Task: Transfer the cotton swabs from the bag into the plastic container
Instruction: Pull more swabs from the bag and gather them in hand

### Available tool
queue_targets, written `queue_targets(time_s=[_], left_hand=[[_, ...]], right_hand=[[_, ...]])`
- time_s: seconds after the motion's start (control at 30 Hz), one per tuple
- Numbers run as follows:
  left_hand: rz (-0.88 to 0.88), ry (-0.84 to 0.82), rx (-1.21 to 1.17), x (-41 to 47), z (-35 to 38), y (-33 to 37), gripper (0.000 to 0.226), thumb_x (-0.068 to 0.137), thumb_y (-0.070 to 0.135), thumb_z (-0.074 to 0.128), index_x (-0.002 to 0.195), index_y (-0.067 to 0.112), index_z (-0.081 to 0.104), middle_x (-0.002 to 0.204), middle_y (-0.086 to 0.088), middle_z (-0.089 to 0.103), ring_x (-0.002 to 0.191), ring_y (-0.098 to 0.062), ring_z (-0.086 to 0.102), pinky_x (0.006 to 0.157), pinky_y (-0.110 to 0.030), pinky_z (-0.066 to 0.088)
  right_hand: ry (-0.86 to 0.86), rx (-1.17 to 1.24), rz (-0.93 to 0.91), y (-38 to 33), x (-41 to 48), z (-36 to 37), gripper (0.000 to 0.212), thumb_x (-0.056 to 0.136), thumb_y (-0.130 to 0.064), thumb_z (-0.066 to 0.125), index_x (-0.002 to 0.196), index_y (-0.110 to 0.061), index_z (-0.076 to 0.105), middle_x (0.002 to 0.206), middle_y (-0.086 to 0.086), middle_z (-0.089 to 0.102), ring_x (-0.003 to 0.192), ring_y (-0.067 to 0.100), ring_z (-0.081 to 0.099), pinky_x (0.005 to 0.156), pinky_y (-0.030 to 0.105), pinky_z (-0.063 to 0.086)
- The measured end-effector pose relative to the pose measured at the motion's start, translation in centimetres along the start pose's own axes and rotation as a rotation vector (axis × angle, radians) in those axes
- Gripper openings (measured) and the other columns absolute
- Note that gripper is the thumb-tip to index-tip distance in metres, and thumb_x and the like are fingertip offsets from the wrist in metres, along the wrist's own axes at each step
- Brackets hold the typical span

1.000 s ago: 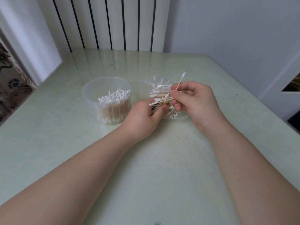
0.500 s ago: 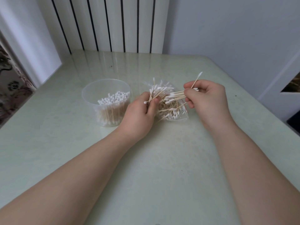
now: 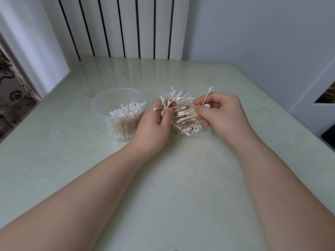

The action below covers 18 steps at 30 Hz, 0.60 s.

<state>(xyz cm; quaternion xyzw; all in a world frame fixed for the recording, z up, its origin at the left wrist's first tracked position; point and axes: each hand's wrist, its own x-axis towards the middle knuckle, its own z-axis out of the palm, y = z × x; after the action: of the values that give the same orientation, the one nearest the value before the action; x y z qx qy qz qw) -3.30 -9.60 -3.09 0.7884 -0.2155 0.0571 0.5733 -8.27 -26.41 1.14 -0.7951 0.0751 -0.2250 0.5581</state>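
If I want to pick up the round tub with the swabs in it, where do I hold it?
Probably round its side wall, from its left. The plastic container stands upright and open, cotton swabs loose inside, and the left hand and bag crowd its right.

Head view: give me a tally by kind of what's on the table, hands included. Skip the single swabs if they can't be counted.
Plastic container: 1
Bag: 1
Cotton swabs: too many and too tangled to count
Hands: 2, left hand and right hand, both gripping swabs
Total, swabs aside: 4
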Motion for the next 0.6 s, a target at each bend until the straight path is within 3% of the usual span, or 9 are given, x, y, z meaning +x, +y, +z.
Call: queue_targets(time_s=[0.17,0.27,0.37,0.47,0.6], left_hand=[[-0.015,-0.029,-0.070,-0.2,0.1,0.3,0.017,0.107,0.021,0.046,0.114,0.022,0.061,0.068,0.004,0.058,0.054,-0.007,0.050,0.055,-0.019,0.041],[-0.066,-0.090,-0.145,-0.2,0.1,0.8,0.018,0.108,0.020,0.043,0.113,0.022,0.061,0.086,-0.014,0.067,0.066,-0.013,0.057,0.060,-0.019,0.045],[-0.169,-0.199,-0.335,-0.3,0.1,1.0,0.020,0.109,0.018,0.042,0.114,0.014,0.060,0.090,-0.006,0.067,0.068,-0.010,0.063,0.068,-0.025,0.057],[-0.034,-0.234,-0.131,-0.1,0.2,0.4,0.021,0.107,0.020,0.045,0.118,0.015,0.062,0.078,0.005,0.067,0.069,-0.010,0.064,0.076,-0.039,0.059],[0.024,-0.186,-0.061,0.0,0.1,0.3,0.014,0.105,0.012,0.047,0.104,0.017,0.060,0.061,0.013,0.057,0.054,0.001,0.052,0.057,-0.015,0.043]], right_hand=[[-0.103,0.031,-0.016,0.0,-0.4,0.8,0.017,0.084,0.007,0.067,0.082,-0.010,0.071,0.058,-0.006,0.065,0.044,0.014,0.052,0.051,0.022,0.046],[-0.075,0.026,-0.030,0.3,-0.4,1.2,0.014,0.085,0.003,0.071,0.084,-0.011,0.071,0.066,-0.009,0.069,0.047,0.016,0.057,0.054,0.025,0.050],[-0.046,-0.022,-0.052,0.7,-0.4,1.6,0.019,0.084,-0.004,0.075,0.080,-0.022,0.072,0.075,-0.006,0.073,0.052,0.016,0.065,0.058,0.028,0.054],[-0.031,-0.037,-0.027,0.9,-0.6,1.9,0.013,0.084,-0.008,0.076,0.082,-0.021,0.073,0.075,-0.002,0.076,0.060,0.015,0.072,0.067,0.031,0.059],[0.040,0.014,0.006,0.9,-0.3,2.0,0.010,0.090,-0.013,0.071,0.081,-0.018,0.074,0.079,-0.007,0.076,0.064,0.017,0.074,0.075,0.040,0.062]])
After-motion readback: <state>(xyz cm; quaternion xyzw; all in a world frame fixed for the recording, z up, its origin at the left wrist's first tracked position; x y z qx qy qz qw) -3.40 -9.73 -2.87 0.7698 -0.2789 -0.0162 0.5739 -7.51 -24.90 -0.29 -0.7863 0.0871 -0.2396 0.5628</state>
